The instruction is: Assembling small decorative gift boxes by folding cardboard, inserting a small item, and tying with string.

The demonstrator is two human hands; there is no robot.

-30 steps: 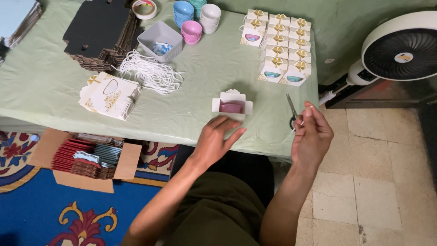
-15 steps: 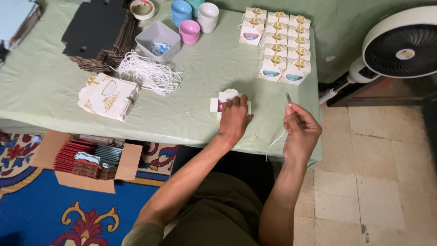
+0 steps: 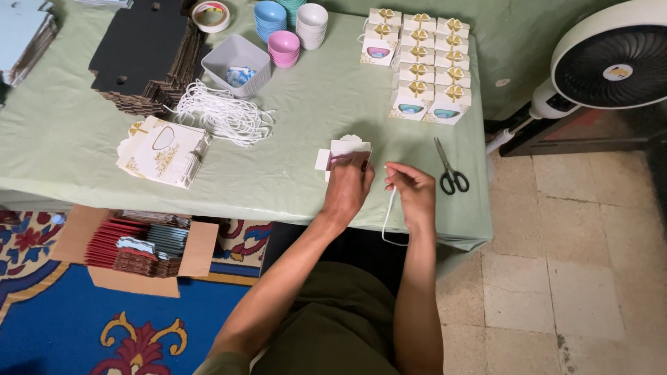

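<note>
While the left hand [image 3: 347,186] grips a small white gift box [image 3: 345,151] near the table's [image 3: 83,139] front edge, the right hand [image 3: 411,191] pinches a white cord [image 3: 389,215] that dangles over that edge. Scissors [image 3: 449,169] lie just right of the hands. Finished boxes [image 3: 419,66] stand toward the far right corner.

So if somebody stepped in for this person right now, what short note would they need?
Left hand rests on the small white box near the table's front edge. Right hand pinches a white cord that hangs over the edge. Scissors lie free beside it. Done: finished boxes with gold bows stand in rows at the back. Left: flat box blanks, loose cords.
</note>
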